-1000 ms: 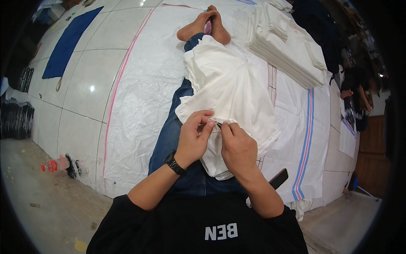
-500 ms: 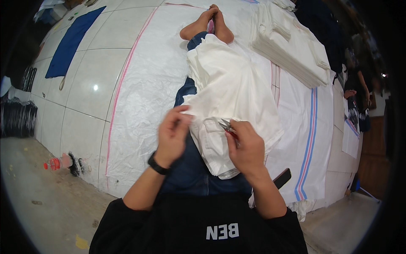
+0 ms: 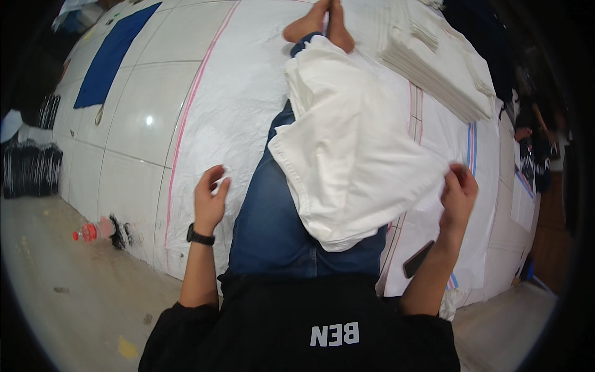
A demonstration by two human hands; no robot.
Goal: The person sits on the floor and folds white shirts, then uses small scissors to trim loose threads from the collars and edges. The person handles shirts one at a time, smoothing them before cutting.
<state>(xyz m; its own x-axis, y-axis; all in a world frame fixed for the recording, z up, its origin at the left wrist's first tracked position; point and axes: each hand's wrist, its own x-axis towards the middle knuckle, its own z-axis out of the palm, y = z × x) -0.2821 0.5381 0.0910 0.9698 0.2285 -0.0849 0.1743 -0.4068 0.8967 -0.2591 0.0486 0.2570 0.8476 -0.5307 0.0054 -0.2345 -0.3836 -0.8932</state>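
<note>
A white garment (image 3: 347,142) lies spread over my outstretched legs in blue jeans (image 3: 273,223). My right hand (image 3: 457,193) pinches the garment's right edge and holds it out to the side. My left hand (image 3: 211,201), with a black watch on the wrist, rests to the left of my thigh on the white woven sheet (image 3: 229,105); its fingers are loosely apart and hold nothing. My bare feet (image 3: 322,25) show at the top.
A stack of folded white garments (image 3: 434,68) lies at the upper right. A dark phone (image 3: 418,259) rests by my right forearm. A blue cloth (image 3: 108,59), black bundles (image 3: 31,170) and a red-capped bottle (image 3: 87,232) are at the left.
Both hands have left the garment's near middle and moved apart. The left went down to the sheet; the right pulled the garment's edge out to the right.
</note>
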